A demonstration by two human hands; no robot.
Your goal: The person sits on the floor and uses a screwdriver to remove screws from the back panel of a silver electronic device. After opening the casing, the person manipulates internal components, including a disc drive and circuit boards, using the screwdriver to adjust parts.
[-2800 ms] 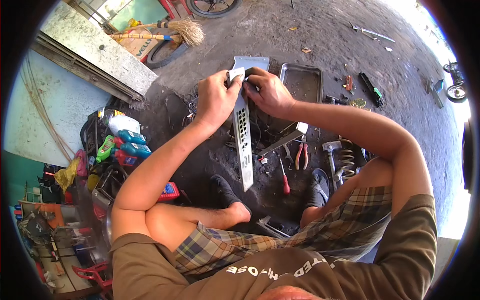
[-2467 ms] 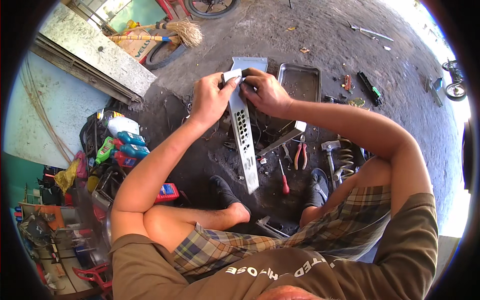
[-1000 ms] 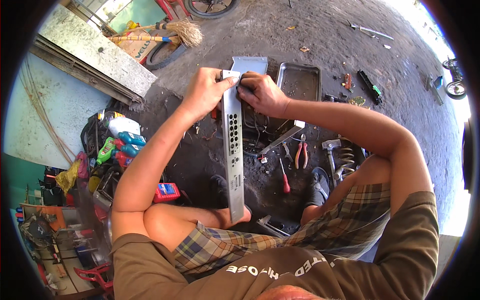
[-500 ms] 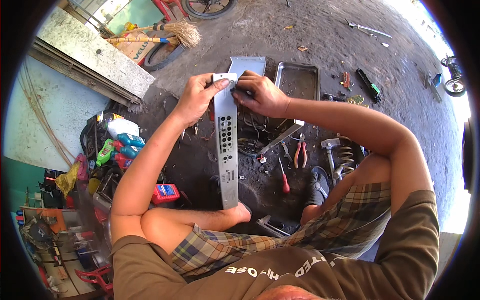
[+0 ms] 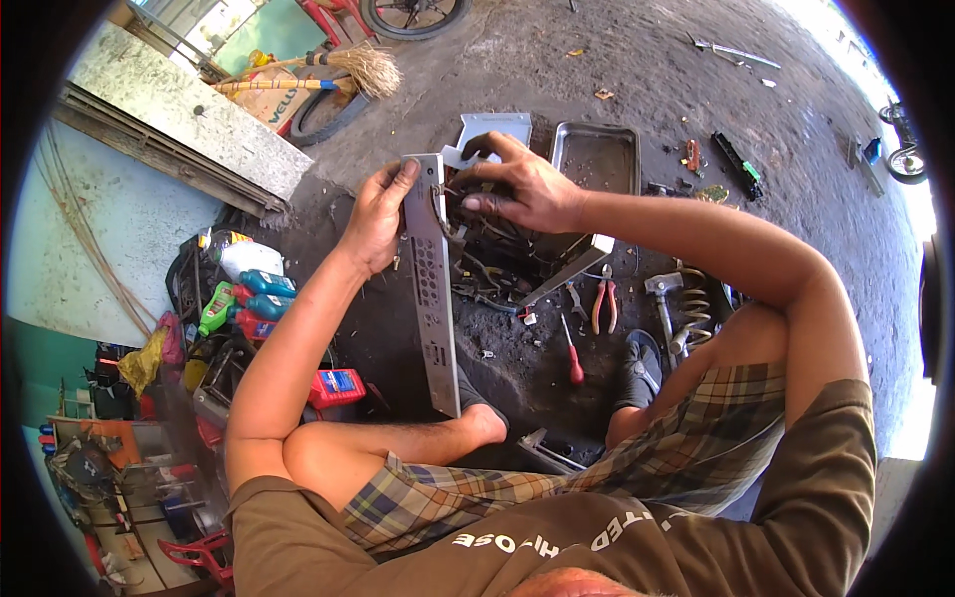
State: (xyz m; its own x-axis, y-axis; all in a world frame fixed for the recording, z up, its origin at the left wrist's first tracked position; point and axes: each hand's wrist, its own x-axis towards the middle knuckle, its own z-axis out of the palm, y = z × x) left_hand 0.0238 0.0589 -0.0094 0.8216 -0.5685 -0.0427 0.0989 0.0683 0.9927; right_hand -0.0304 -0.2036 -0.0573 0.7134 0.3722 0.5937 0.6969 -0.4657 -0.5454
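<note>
My left hand grips the upper left edge of a long silver metal panel with a block of round holes, its thumb lying on the face. The panel stands tilted, its lower end near my foot. Beside its upper right edge is my right hand, its fingers curled close to dark wires. What sits between those fingertips is too dark to make out. Behind and right of the panel, an opened metal casing holds a tangle of cables. A flat silver plate lies beyond my right hand.
A metal tray lies past the casing. Nearer are pliers, a red-handled screwdriver, a hammer and a coil spring. Several bottles crowd the left, with a red container by my knee. A broom lies far left.
The panel has shifted left and turned, showing its edge and the wires behind it. My left hand moved left with it. My right hand's fingers have spread more, and its index is raised.
</note>
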